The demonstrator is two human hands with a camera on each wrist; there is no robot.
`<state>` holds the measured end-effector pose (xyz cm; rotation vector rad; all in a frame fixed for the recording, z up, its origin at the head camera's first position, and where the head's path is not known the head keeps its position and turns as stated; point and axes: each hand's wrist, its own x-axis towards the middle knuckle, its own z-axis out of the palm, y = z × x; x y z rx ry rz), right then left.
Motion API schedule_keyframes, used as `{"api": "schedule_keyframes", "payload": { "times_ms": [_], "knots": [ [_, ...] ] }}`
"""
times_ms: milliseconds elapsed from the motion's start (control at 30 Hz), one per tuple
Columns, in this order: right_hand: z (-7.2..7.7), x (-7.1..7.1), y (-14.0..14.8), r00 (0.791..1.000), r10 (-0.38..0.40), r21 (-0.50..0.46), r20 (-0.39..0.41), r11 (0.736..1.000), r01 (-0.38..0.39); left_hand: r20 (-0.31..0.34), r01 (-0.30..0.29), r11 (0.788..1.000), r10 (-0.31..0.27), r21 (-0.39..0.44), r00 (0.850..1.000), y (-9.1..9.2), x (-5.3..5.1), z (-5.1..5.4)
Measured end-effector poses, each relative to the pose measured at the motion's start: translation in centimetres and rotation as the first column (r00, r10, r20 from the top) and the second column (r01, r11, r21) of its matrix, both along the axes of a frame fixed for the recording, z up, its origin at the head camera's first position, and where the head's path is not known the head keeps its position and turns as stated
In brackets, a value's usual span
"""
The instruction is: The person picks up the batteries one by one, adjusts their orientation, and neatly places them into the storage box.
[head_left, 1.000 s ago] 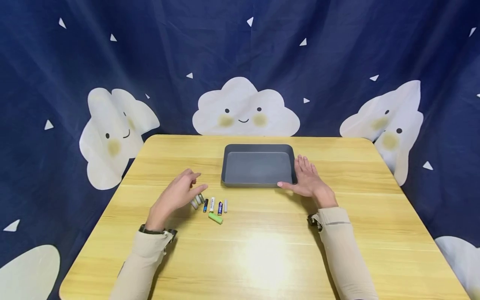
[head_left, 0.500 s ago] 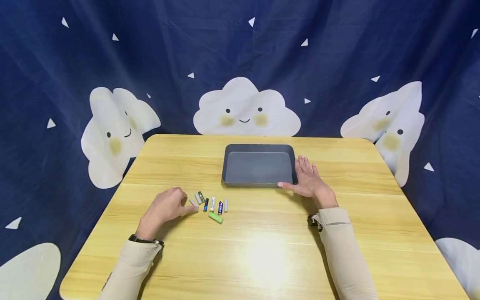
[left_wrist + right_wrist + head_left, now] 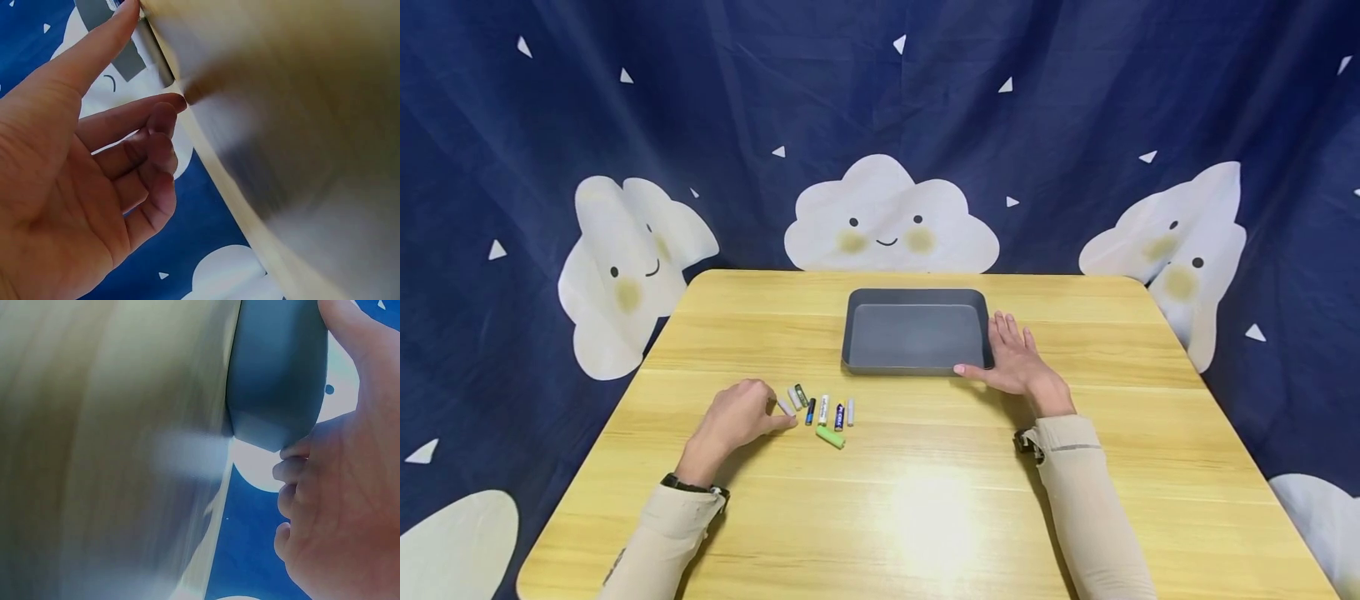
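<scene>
My left hand (image 3: 733,421) is low over the table at the left end of a loose group of batteries. Its thumb and index finger hold a small white battery (image 3: 786,407) by its two ends; in the left wrist view the fingertips stand close to a pale battery (image 3: 153,53), and the other fingers are curled. Beside it lie a dark green battery (image 3: 801,395), a black-and-blue battery (image 3: 810,411), a blue battery (image 3: 839,417) and a bright green battery (image 3: 831,437). My right hand (image 3: 1015,362), fingers straight, rests against the right side of a grey tray (image 3: 917,333), thumb on its front rim.
A white battery with lettering (image 3: 824,410) and a plain pale battery (image 3: 851,412) lie in the same group, in front of the tray. The wooden table (image 3: 1000,500) ends at a dark blue curtain (image 3: 880,92) with printed clouds.
My left hand has come down and left from above the batteries to the white one at the group's left end. My right hand and the tray have stayed put.
</scene>
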<state>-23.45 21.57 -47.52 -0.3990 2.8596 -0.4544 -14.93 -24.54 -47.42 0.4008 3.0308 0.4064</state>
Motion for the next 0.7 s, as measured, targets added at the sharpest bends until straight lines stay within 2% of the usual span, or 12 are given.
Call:
{"api": "schedule_keyframes", "payload": {
  "times_ms": [500,700],
  "knots": [
    [0.0,-0.01,-0.07,1.0,0.001,-0.001,0.009,1.0,-0.001,-0.026,0.024,1.0,-0.024,-0.008,0.999,-0.38,-0.21,-0.3],
    [-0.01,-0.02,-0.03,1.0,0.002,-0.003,0.01,1.0,-0.002,-0.016,0.019,0.999,-0.018,0.035,1.0,-0.79,-0.3,-0.13]
  ]
}}
